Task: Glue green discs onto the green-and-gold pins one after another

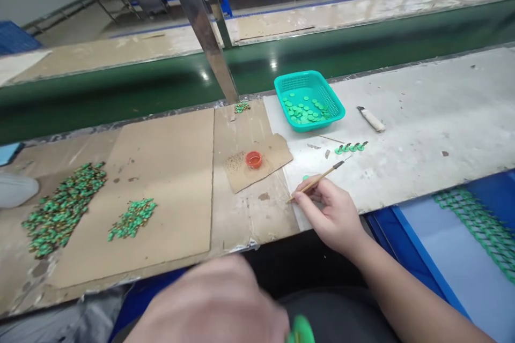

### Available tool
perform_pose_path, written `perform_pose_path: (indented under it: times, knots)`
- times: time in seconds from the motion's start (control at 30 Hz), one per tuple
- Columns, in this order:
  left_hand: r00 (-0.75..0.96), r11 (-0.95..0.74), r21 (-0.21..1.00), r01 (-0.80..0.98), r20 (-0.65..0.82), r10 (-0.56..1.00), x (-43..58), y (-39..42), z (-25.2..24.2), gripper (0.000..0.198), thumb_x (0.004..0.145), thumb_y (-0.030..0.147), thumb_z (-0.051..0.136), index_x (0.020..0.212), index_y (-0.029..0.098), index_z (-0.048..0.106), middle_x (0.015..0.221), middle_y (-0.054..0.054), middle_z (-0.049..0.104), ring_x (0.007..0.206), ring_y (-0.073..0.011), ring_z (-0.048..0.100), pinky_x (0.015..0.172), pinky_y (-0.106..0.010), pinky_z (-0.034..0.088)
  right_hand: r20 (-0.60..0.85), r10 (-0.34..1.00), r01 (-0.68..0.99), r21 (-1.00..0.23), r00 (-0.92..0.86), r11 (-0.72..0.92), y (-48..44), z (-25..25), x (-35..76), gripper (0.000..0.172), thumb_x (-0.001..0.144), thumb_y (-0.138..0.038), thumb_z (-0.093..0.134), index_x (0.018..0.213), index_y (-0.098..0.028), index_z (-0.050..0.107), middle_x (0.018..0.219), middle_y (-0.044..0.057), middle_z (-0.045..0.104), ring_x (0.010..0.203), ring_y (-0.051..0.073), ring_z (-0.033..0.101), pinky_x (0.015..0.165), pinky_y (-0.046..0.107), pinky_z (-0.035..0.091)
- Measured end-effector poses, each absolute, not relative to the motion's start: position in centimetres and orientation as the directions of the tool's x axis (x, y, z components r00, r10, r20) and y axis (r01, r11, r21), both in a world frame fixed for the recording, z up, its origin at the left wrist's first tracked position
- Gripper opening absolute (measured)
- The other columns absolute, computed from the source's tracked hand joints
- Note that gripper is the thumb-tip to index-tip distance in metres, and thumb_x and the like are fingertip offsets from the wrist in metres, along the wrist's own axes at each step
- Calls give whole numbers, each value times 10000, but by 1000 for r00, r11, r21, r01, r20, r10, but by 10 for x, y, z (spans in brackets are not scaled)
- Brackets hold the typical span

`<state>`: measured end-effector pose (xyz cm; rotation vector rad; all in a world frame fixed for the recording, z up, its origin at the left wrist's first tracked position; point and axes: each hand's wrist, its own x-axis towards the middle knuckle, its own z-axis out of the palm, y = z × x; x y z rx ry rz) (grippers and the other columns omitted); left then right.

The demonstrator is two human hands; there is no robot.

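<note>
My right hand (332, 211) is closed around a thin, wooden-handled brush (316, 182), its dark collar and fine tip pointing away to the right. Just behind those fingers, part of a green disc (306, 177) shows on the table. My left hand (217, 305) is blurred and close to the camera at the bottom edge. A round green piece (301, 330) sticks out at its fingertips, apparently held; the grip itself is hidden. Beyond the brush tip stands a short row of green discs with dark parts on them (351, 148). A small red cup (253, 159) with liquid sits on a cardboard scrap (276, 153).
A turquoise basket (338, 111) of green discs stands at the back, near a metal post (217, 64). A white-wrapped knife-like tool (372, 119) lies to its right. Green-and-gold pieces are heaped at left (66, 209), on cardboard (132, 218) and by the post (242, 107).
</note>
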<state>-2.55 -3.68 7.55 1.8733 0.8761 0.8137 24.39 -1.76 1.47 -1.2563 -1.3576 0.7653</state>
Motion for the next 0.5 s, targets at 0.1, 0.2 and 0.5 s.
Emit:
perform_pose_path:
  times: [0.1,0.2,0.5]
  knots:
    - [406,-308,933,189,211,889,-9,-33,83,241,1025,215,808,1089,424,909,883,-33,852,782,-233,820,713,-351,703,254,957,240,-946,139,216,-19,13,244,110,1090,-310,746,1002,-245,755,990,58,858,887,229,869,829,353,747]
    - [307,-209,966,149,156,939,4,-24,86,151,992,210,838,946,331,915,824,-28,835,717,-177,791,641,-242,642,241,960,224,-952,140,207,-20,11,245,110,1099,-329,752,1033,-241,759,1015,67,857,912,230,870,830,351,749]
    - [456,225,974,17,-208,866,8,-12,91,464,837,642,1006,783,214,835,676,-65,731,528,-136,584,496,-255,529,233,960,178,-962,154,205,-22,8,245,206,1099,-436,785,1028,-244,763,1005,80,860,897,251,876,838,383,769]
